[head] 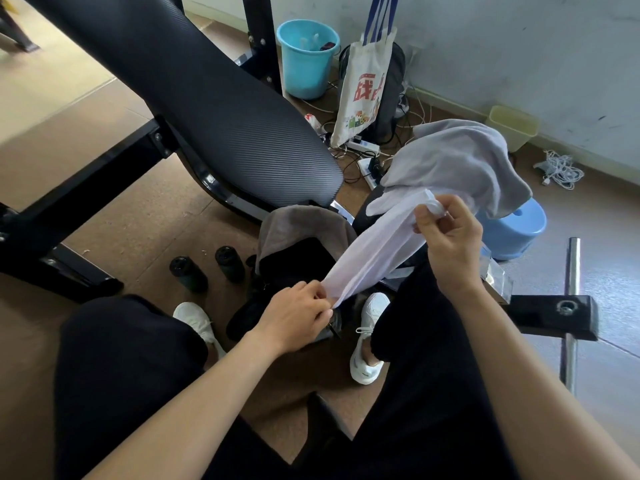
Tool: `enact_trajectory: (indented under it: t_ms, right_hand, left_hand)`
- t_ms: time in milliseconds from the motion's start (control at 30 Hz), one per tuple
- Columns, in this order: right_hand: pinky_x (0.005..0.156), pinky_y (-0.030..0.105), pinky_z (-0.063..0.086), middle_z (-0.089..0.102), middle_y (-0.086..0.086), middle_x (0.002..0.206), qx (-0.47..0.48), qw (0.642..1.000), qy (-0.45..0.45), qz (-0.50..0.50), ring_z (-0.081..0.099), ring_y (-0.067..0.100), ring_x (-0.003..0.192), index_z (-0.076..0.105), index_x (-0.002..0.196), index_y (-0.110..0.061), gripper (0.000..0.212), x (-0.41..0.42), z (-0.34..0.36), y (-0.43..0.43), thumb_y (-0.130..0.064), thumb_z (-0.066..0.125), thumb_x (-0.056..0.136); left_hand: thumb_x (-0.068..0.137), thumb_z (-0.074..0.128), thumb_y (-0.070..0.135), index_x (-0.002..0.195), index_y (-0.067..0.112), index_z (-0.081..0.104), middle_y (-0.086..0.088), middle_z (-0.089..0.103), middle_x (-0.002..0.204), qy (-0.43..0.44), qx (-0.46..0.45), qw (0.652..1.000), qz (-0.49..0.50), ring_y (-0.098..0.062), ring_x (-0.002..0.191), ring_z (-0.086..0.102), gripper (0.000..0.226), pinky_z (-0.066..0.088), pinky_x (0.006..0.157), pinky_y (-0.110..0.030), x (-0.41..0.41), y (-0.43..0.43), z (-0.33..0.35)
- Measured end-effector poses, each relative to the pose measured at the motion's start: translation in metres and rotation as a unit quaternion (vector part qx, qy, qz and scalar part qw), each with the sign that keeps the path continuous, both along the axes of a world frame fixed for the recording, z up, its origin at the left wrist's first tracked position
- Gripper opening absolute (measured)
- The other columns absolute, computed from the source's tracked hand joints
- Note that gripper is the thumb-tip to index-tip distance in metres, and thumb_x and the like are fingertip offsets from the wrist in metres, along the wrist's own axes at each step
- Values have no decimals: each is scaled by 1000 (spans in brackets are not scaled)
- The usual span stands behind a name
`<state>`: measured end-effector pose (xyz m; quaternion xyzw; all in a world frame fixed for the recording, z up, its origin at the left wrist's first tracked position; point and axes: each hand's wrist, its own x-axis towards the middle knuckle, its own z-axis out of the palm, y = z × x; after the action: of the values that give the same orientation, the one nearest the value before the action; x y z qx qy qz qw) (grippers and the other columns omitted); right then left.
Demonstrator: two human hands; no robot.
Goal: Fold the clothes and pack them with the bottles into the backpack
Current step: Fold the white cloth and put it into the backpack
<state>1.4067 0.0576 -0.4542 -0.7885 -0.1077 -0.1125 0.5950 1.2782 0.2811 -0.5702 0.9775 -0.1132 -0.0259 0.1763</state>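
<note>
A thin white garment (pixel 374 247) is stretched slantwise between my hands above my knees. My left hand (pixel 298 315) pinches its lower end. My right hand (pixel 450 237) grips its upper end, bunched in the fingers. Behind it a grey garment (pixel 457 161) lies heaped at the right. The dark backpack (pixel 294 261) stands open on the floor between my feet, with a brownish-grey cloth (pixel 294 223) draped over its top edge. Two dark bottles (pixel 188 273) (pixel 229 263) stand upright on the floor just left of the backpack.
A black padded workout bench (pixel 207 98) slants across the upper left, its frame (pixel 52 233) at the left. Against the wall are a blue bucket (pixel 306 57), a white tote bag (pixel 363 91), power strips with cables (pixel 367 157), a blue stool (pixel 512 233) and a yellow bin (pixel 512 126).
</note>
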Motion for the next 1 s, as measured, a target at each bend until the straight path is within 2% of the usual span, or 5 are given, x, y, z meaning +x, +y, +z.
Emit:
enact_trajectory:
  t_ms: [167, 300, 433, 733, 1000]
  right_hand:
    - [74, 54, 48, 64, 18, 93, 8, 998, 27, 54, 57, 40, 80, 71, 88, -15, 14, 2, 5, -5, -12, 62, 78]
    - [75, 43, 44, 66, 13, 96, -1, 995, 26, 91, 57, 21, 85, 70, 88, -3, 19, -1, 11, -1, 5, 59, 75]
    - [75, 33, 42, 65, 11, 97, -10, 991, 11, 133, 58, 16, 89, 67, 79, 2, 31, -4, 17, 0, 27, 51, 71]
    - [69, 28, 34, 65, 7, 97, -64, 965, 14, 253, 55, 16, 88, 63, 65, -16, 35, -12, 37, 3, 12, 42, 57]
    - [63, 20, 32, 67, 5, 96, -110, 950, 22, 290, 53, 12, 78, 63, 65, -20, 37, -14, 42, 13, 10, 43, 60]
  left_hand:
    - [98, 58, 39, 82, 27, 70, 10, 70, 69, 97, -254, 939, 211, -3, 66, 70, 24, 59, 71, -41, 3, 5, -6]
    - [80, 86, 33, 85, 29, 63, 12, 70, 69, 30, -261, 919, 295, -1, 69, 68, 24, 51, 65, -18, 5, 8, -5]
    - [79, 86, 36, 85, 31, 74, 13, 69, 63, 13, -268, 897, 351, -4, 63, 68, 14, 59, 68, -31, 9, 10, -7]
    - [79, 84, 36, 87, 32, 73, 11, 50, 95, -22, -120, 957, 263, -13, 89, 56, 15, 45, 60, -30, 6, 7, -8]
    - [71, 84, 35, 149, 31, 32, -4, 34, 152, -26, -60, 978, 198, -32, 130, 44, 94, 56, 90, -45, 13, 8, -17]
